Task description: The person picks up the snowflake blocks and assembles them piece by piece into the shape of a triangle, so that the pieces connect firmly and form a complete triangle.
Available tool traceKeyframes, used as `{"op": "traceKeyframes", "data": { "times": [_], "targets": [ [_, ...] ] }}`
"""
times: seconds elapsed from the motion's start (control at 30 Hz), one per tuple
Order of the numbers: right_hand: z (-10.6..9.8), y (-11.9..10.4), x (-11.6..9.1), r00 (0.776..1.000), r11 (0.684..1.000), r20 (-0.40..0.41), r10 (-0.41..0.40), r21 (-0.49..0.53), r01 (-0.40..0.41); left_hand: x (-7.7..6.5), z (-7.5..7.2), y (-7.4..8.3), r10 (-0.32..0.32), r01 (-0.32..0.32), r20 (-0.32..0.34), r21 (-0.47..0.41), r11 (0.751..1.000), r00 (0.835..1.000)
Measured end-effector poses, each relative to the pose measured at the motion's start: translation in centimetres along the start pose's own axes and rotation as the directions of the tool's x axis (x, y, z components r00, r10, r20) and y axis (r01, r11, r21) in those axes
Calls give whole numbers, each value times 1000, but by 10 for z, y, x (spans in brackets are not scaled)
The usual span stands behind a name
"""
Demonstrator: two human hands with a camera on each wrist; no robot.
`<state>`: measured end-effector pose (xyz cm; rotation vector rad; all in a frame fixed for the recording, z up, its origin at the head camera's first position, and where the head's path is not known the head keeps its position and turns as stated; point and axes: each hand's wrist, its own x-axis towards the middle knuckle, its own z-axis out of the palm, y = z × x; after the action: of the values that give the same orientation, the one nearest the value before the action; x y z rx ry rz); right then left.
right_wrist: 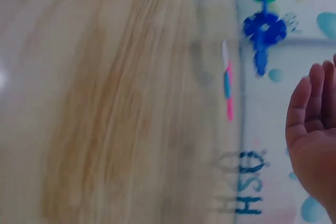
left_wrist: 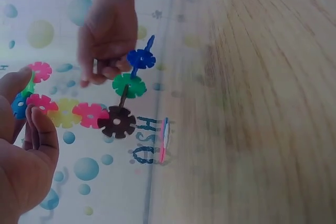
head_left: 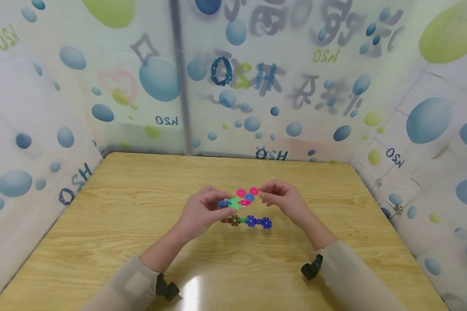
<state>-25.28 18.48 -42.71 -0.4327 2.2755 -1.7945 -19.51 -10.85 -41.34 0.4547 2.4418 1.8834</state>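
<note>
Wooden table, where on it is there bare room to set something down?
Bare wood lies on the table between its left edge and the left hand, and between the right hand and the right edge. Crowded: the middle, with both hands and linked flower-shaped discs.

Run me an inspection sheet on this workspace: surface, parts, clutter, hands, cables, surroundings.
Surface: pale wood-grain table, with a bright glare patch toward the near side.
Job's things: linked chain of colored notched discs, including pink, yellow, brown, green and blue; pink and blue pieces lie on the table beyond it, whether joined is unclear.
Clutter: nothing seen.
Left hand: pinches the chain between thumb and fingers.
Right hand: raised near the pink and blue pieces, fingers loosely bent, no piece seen in it.
Cables: nothing seen; a black device sits at each wrist.
Surroundings: pale walls printed with blue and green bubbles and mirrored lettering.
</note>
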Motion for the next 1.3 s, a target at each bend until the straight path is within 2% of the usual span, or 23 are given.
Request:
{"op": "traceKeyframes", "data": {
  "times": [0.17, 0.3, 0.43, 0.6, 0.8, 1.03, 1.17, 1.3],
  "targets": [
    [-10, 17, 17, 995, 992, 29, 91, -94, -88, 1, 1, 0, 19, -19, -16, -27, 999, 1000],
    [-14, 29, 28, 979, 963, 108, 170, -227, -142, 1, 2, -1, 33, -35, -30, -62, 998, 999],
    [-15, 37, 35, 957, 932, 195, 215, -333, -142, 1, 2, -2, 33, -36, -33, -82, 996, 999],
    [-9, 38, 39, 942, 918, 260, 211, -384, -100, 0, 1, -4, 24, -26, -24, -96, 995, 999],
    [-1, 34, 37, 942, 900, 248, 224, -424, -102, -1, 2, -3, 32, -33, -10, -101, 994, 999],
    [-2, 39, 36, 951, 907, 232, 206, -409, -97, 0, 4, -6, 67, -66, 3, -130, 989, 998],
    [-1, 40, 36, 960, 894, 186, 208, -433, -110, -1, 4, -6, 61, -58, 18, -132, 990, 998],
    [3, 40, 37, 967, 882, 178, 183, -465, -82, -2, 4, -5, 54, -50, 31, -119, 992, 998]
  ]
}}
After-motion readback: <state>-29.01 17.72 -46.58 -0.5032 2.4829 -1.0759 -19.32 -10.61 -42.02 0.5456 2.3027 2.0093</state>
